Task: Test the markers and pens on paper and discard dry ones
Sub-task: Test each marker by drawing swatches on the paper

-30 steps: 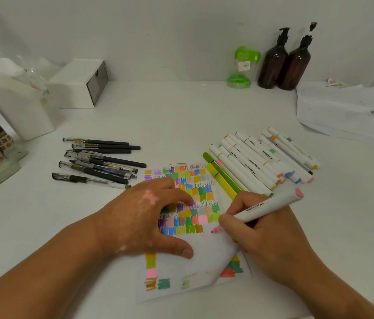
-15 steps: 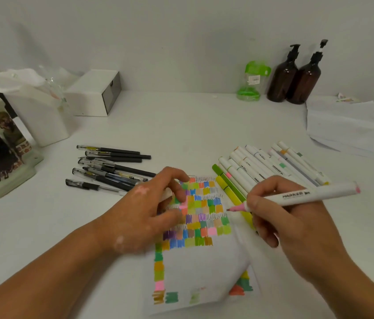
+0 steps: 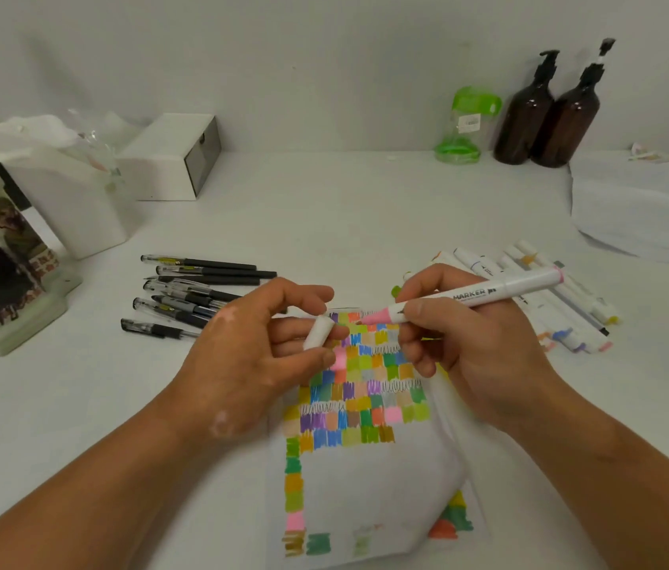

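The white marker with a pink nib [image 3: 485, 293] is at centre frame, gripped in the right hand [image 3: 481, 351]. Its nib points left, near the small white cap [image 3: 317, 332] pinched by the left hand [image 3: 250, 355]. Both hover over the white paper sheet filled with colour swatches [image 3: 365, 487]. Black gel pens [image 3: 197, 290] lie to the left and loose white markers [image 3: 571, 318] to the right.

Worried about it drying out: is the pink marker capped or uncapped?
Uncapped. The right hand holds the pink marker with its tip bare; the left hand pinches the white cap.
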